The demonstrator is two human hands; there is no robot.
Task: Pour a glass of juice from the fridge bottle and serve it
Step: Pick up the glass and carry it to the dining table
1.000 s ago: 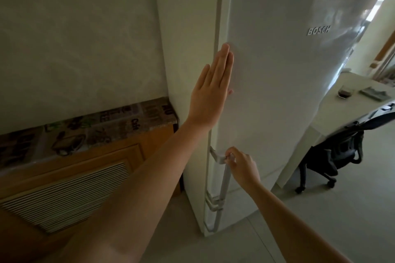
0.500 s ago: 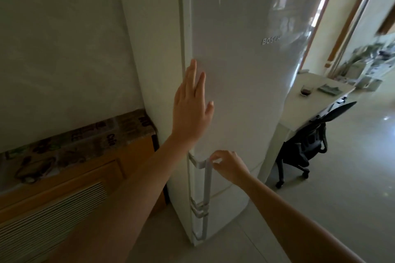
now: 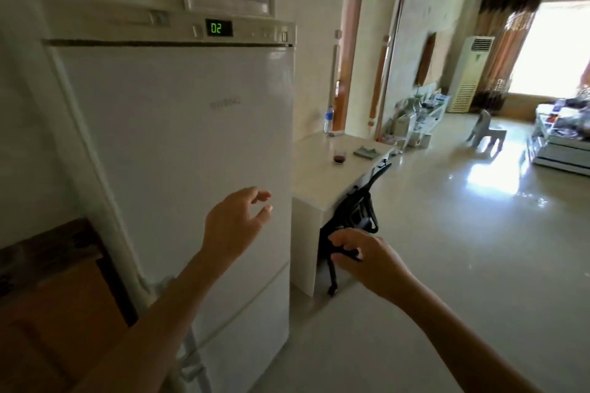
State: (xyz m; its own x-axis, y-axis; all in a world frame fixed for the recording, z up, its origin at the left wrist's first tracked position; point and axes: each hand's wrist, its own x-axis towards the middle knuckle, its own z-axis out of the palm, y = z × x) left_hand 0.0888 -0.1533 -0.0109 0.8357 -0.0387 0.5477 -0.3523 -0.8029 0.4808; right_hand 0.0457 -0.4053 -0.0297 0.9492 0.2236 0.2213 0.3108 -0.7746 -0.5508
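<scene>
The white fridge (image 3: 178, 150) stands shut in front of me, its green display reading 02. A small glass (image 3: 339, 157) with dark juice in its bottom sits on the white table (image 3: 319, 188) just right of the fridge. My left hand (image 3: 234, 222) hangs in front of the fridge door, fingers loosely apart, holding nothing. My right hand (image 3: 367, 257) is lower and to the right, in front of the table's end, fingers curled and empty. Neither hand touches the fridge. The juice bottle is not visible.
A plastic water bottle (image 3: 329, 119) stands at the table's far end near a folded cloth (image 3: 367, 151). A black office chair (image 3: 354, 220) is tucked at the table. A wooden cabinet (image 3: 57, 303) sits left of the fridge. Open tiled floor stretches right toward a bright window.
Both hands have come off the fridge: the left left the door face, the right let go of the handle. My view has swung right and up toward the table and room.
</scene>
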